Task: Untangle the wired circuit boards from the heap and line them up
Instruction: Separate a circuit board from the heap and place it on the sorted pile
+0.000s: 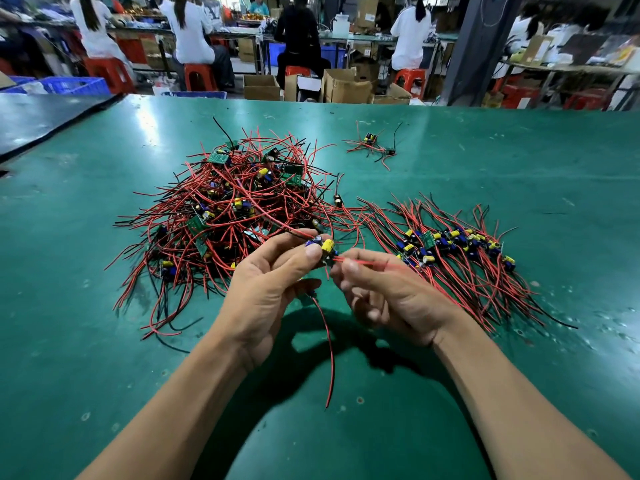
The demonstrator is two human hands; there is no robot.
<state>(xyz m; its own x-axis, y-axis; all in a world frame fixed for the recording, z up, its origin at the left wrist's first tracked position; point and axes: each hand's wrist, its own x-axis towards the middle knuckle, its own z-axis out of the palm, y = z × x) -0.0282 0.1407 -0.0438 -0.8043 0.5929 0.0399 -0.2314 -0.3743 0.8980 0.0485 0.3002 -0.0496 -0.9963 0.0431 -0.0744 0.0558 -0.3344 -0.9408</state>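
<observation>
A tangled heap [239,209] of small circuit boards with red and black wires lies left of centre on the green table. Right of it, several boards [453,244] lie side by side in a row, wires trailing toward me. My left hand [266,289] pinches one small board [327,249] with a yellow capacitor above the table. My right hand [388,292] grips that board's red wires [367,263] just right of it. One red wire [329,348] hangs down from the board; another runs back into the heap.
A few stray boards with wires [372,145] lie further back on the green table [519,161]. A dark mat [41,116] covers the far left. Beyond the table's far edge are cardboard boxes [343,86], red stools and seated people.
</observation>
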